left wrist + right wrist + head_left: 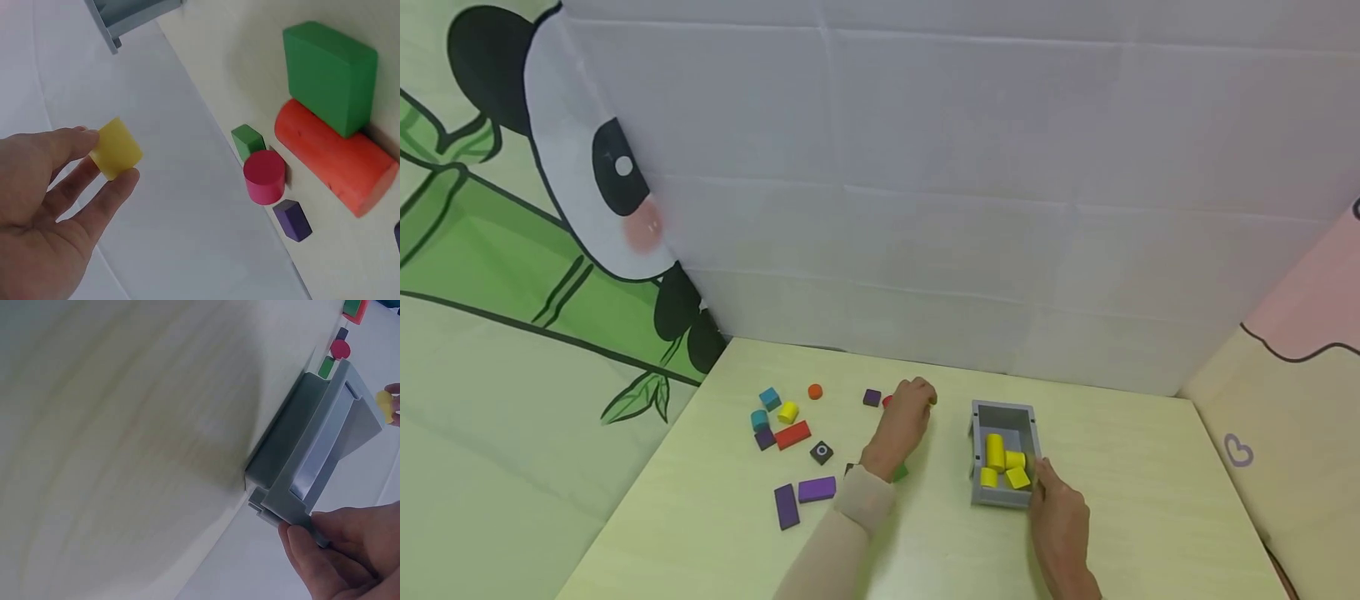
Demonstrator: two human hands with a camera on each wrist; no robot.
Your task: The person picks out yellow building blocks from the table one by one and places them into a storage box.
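Note:
My left hand (901, 425) is raised over the left half of the table. In the left wrist view its thumb and fingertips pinch a small yellow block (117, 149); the head view hides that block behind the hand. Close to my right hand (1060, 521) stands a grey box (1002, 498), open at the top, with several yellow blocks (995, 452) inside. The right wrist view has my thumb and fingers gripping a corner of the box's rim (287, 503). Under the left arm lie a red cylinder (334, 156) and a green block (331, 78), mostly hidden in the head view.
Several loose blocks lie on the left of the pale table (1135, 483), among them a red block (793, 435), a purple block (817, 489) and a yellow cylinder (787, 412). A pink-red cylinder (264, 177) is near the far edge. A white cloth (925, 208) hangs behind.

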